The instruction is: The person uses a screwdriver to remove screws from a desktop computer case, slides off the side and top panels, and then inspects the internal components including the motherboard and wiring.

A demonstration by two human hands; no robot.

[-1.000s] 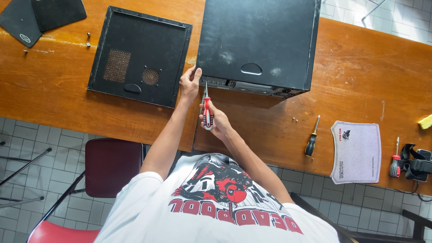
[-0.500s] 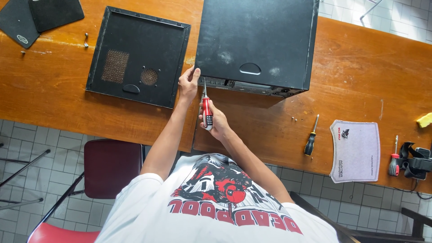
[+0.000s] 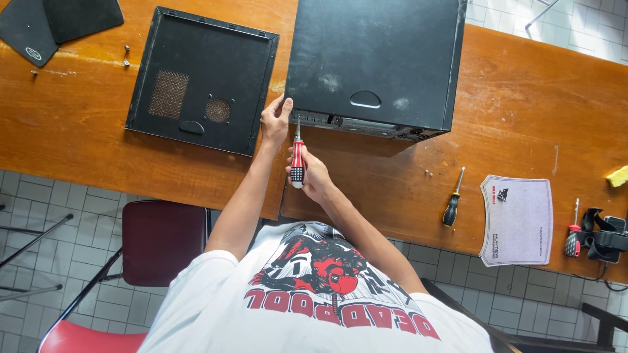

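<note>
Red-handled screwdriver (image 3: 297,160) in right hand's (image 3: 313,178) grip; left hand (image 3: 275,121) steadies matte black metal case (image 3: 376,62).

Side panel (image 3: 199,82) left of computer case (image 3: 376,62) on table (image 3: 78,137) — loose screwdriver (image 3: 452,200), mat (image 3: 517,219) right.

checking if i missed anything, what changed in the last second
Almost nothing. The right hand keeps its grip on the red screwdriver, tip at the case edge, and the left hand stays on the case corner. The side panel, black screwdriver and mouse pad lie where they were on the table.
</note>
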